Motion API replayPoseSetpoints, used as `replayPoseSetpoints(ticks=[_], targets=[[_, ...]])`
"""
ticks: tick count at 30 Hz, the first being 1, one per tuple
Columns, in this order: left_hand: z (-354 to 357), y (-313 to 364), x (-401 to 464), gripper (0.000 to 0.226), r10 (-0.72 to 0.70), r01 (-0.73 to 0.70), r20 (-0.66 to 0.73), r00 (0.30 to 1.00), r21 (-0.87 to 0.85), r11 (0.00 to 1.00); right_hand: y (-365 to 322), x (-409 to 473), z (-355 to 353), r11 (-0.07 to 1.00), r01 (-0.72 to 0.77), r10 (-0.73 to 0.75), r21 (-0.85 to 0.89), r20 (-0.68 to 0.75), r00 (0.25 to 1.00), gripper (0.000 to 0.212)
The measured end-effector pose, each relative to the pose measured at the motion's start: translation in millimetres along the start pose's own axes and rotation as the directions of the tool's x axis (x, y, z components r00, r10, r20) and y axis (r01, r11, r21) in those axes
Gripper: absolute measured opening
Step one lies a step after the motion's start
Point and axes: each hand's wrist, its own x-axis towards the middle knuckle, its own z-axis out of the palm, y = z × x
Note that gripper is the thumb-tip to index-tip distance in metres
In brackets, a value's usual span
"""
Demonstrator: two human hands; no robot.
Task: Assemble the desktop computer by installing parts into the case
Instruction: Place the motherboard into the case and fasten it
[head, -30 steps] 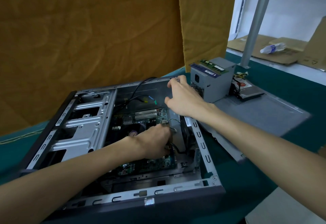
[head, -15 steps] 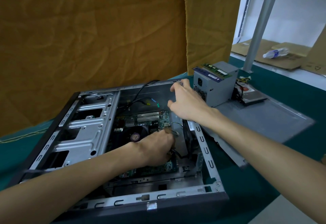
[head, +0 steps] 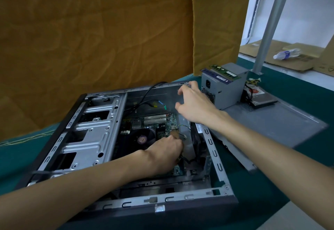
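Note:
The open computer case [head: 215, 154] lies on its side on the green table, with a silver drive cage [head: 90, 139] at its left. The green motherboard [head: 162, 121] sits on the case floor and a black fan [head: 196, 139] stands at the right wall. My left hand [head: 162, 155] is down inside the case at the board's right edge, fingers curled round a black cable [head: 186, 160] that runs out beneath it. My right hand [head: 195, 106] rests on the far right corner of the case, its fingertips touching the rim.
A grey power supply [head: 224, 92] stands right of the case with RAM sticks [head: 224, 72] on top. Beside it a hard drive [head: 262, 99] lies on the removed side panel [head: 271, 123]. A metal post [head: 271, 21] and a water bottle [head: 287, 54] are behind.
My right hand has reached slightly further up to the far corner of the rim. My left hand has stayed at the same spot on the board's edge.

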Motion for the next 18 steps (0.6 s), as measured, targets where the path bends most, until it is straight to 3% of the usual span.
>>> replayPoseSetpoints(ticks=[8,18], targets=[[-0.1,-0.5,-4.0,0.003,0.014,-0.016,-0.075,0.997,-0.018,1.000,-0.4,0.0,0.4,1.000,0.000,0.000,-0.002,-0.005,1.000,0.041],[8.7,-3.7,-1.3,0.011,0.000,-0.002,-0.041,0.999,-0.030,1.000,1.2,1.1,0.8,1.000,0.003,-0.003,-0.003,-0.006,1.000,0.039]])
